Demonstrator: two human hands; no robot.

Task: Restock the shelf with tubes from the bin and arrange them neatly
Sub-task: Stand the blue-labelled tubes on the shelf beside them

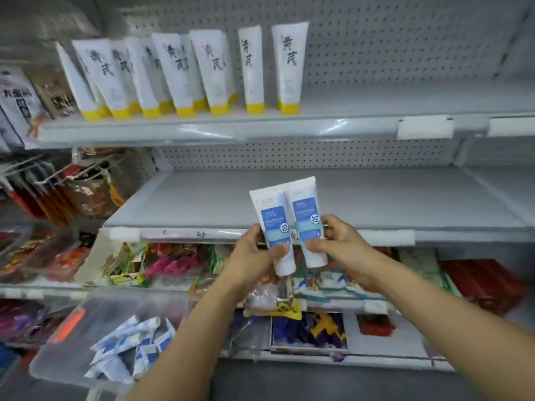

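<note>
nearly upright, caps down: left hand grips left tube, right hand right tube.

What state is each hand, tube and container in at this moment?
left hand, grips the left blue tube, held upright, cap down.
right hand, grips the right blue tube, held upright, cap down.
bin, holds blue tubes lying jumbled.
yellow-capped tubes, standing cap down on the top shelf, most leaning.
</note>
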